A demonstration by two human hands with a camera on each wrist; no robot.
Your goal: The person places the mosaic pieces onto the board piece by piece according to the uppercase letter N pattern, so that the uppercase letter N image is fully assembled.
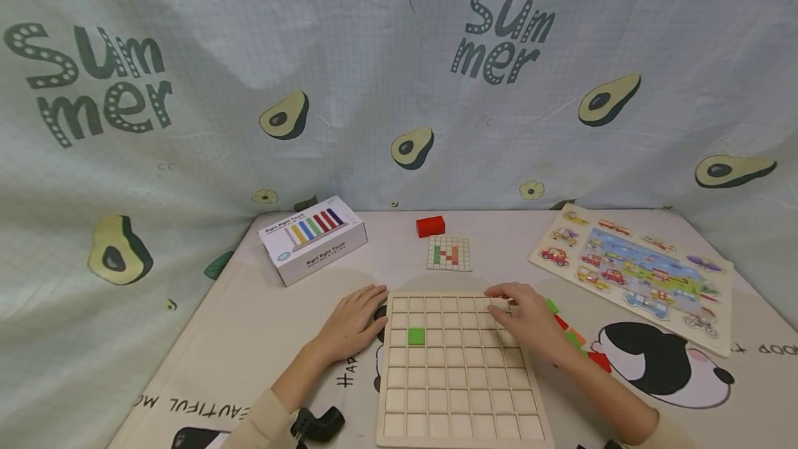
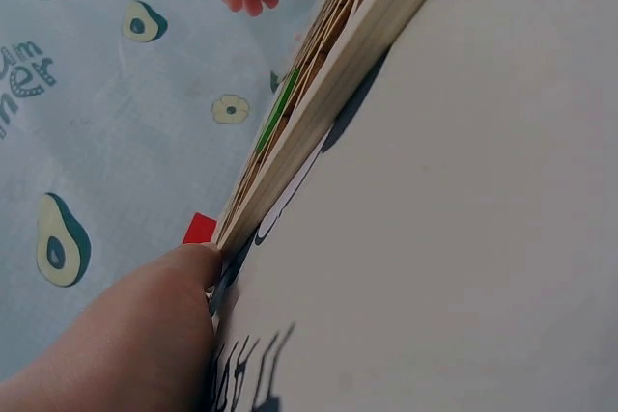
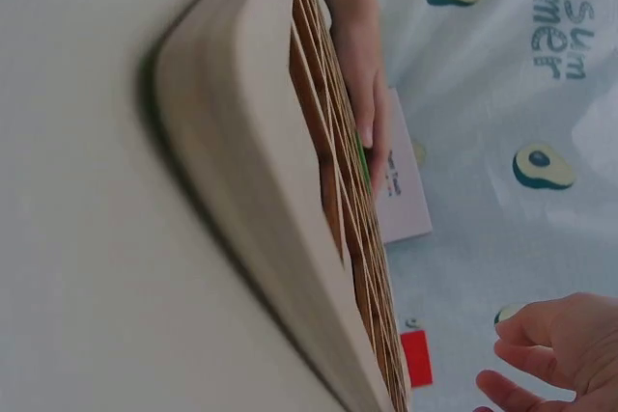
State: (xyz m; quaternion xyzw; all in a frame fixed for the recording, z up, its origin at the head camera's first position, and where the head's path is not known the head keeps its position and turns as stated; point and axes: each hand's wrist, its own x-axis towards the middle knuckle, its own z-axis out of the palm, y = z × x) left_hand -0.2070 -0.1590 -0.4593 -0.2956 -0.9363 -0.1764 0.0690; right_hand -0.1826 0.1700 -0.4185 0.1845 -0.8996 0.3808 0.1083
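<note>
A light wooden grid board (image 1: pixel 445 357) lies in front of me in the head view. One green square tile (image 1: pixel 416 336) sits in a cell towards its upper left. My left hand (image 1: pixel 352 324) rests at the board's left edge, fingers extended, its thumb close against the wooden side in the left wrist view. Over the upper right corner is my right hand (image 1: pixel 533 321), its fingers loosely bent and apart. Nothing shows between the right fingers (image 3: pixel 526 330) in the right wrist view. Beside the right forearm lie several green, red and orange tiles (image 1: pixel 600 362), partly hidden by it.
Behind the board lie a small pattern card (image 1: pixel 449 262) and a red block (image 1: pixel 431 226). A white toy box (image 1: pixel 314 241) stands at the back left. On the right is a vehicle picture puzzle board (image 1: pixel 636 276). A printed curtain (image 1: pixel 349 54) hangs behind the table.
</note>
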